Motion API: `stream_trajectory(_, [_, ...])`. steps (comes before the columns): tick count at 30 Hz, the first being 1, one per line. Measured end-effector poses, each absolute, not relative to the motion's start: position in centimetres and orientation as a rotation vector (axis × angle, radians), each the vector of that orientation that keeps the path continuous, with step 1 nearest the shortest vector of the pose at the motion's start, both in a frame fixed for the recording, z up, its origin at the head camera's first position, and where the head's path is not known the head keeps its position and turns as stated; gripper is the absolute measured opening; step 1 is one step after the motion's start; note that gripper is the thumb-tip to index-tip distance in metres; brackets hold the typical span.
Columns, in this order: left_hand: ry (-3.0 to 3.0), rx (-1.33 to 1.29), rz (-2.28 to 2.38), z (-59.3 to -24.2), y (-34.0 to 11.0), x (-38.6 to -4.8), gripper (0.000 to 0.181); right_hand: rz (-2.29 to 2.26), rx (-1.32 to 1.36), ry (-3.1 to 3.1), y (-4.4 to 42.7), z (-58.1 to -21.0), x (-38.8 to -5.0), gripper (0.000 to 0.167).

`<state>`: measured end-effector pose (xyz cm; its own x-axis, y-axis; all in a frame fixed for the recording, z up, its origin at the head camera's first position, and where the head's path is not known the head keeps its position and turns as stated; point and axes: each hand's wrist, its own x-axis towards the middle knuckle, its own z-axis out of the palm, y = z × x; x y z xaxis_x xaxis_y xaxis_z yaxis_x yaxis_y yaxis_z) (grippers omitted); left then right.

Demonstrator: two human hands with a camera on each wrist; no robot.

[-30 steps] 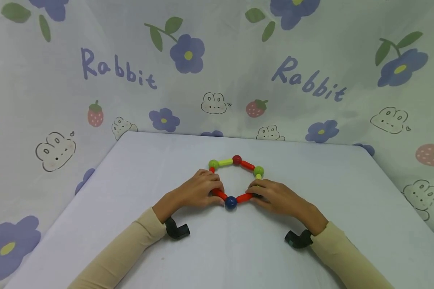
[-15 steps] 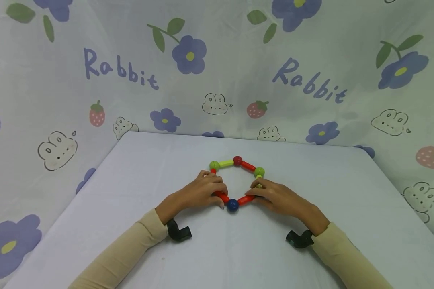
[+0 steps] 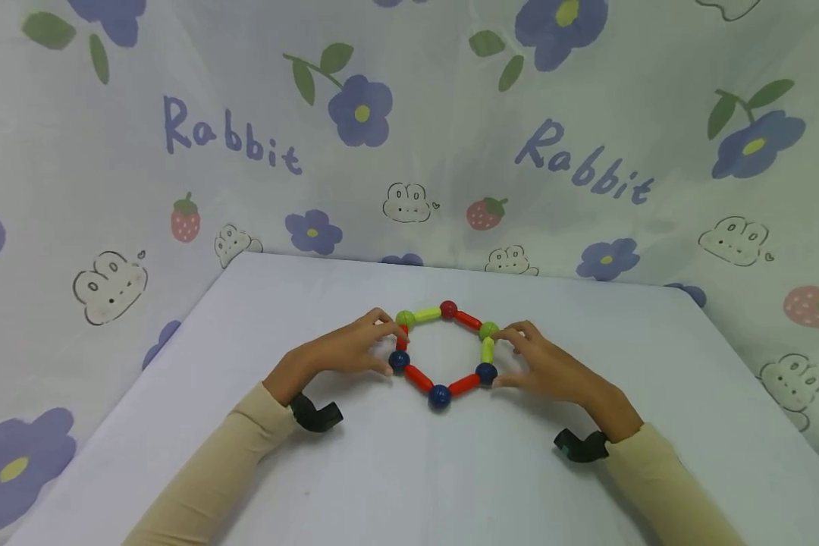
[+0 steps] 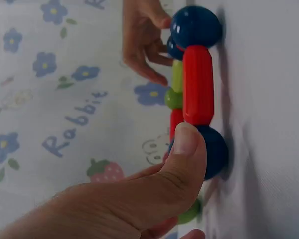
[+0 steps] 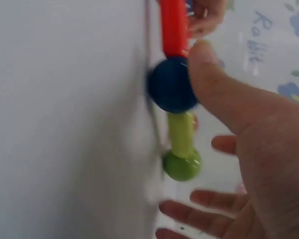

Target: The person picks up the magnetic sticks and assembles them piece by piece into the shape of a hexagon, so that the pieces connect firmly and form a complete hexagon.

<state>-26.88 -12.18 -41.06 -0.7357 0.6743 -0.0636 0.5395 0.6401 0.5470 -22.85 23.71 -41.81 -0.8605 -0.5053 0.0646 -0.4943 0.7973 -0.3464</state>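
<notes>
A six-sided ring of rods and balls lies flat on the white table. Its front corner is a blue ball [image 3: 440, 396], joined by a red rod [image 3: 418, 378] to the left blue ball [image 3: 399, 360] and by another red rod to the right blue ball [image 3: 486, 373]. Two green balls and a red ball [image 3: 448, 309] form the rear corners. My left hand [image 3: 351, 345] is at the ring's left side, fingers over the rod there, thumb by the left blue ball; contact is unclear. On the right, my right hand [image 3: 556, 368] has spread fingers beside the green ball [image 3: 488, 331], thumb near the right blue ball.
The white table [image 3: 382, 478] extends around the ring on all sides. Behind it hangs a cloth [image 3: 437, 136] printed with flowers, rabbits and strawberries. A dark wrist mount [image 3: 316, 414] sits under the left wrist, with another [image 3: 582, 446] under the right.
Both hands have loosened and moved outward, left hand to the left and right hand to the right. The left and right blue balls, covered before, now show. The ring stays closed.
</notes>
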Motion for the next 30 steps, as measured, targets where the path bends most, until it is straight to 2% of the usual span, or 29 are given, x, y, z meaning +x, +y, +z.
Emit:
stream_trajectory(4, [2.472,0.851,0.896,-42.6,-12.7,-27.5,0.053,-0.53,-0.774,2.935,23.3,-43.5,-23.0,0.093])
stream_trajectory(7, [2.484,0.861,0.957,-43.7,-12.6,-27.6,0.053,-0.643,-0.825,2.913,23.2,-44.4,-23.2,0.095])
stream_trajectory(15, [2.594,0.91,0.926,-45.0,-11.5,-27.3,0.059,-0.846,-0.801,2.837,23.7,-45.9,-23.7,0.087])
stream_trajectory(30, [2.669,0.927,0.964,-44.7,-11.2,-27.4,0.057,-0.889,-0.766,2.775,24.1,-45.0,-24.8,0.081])
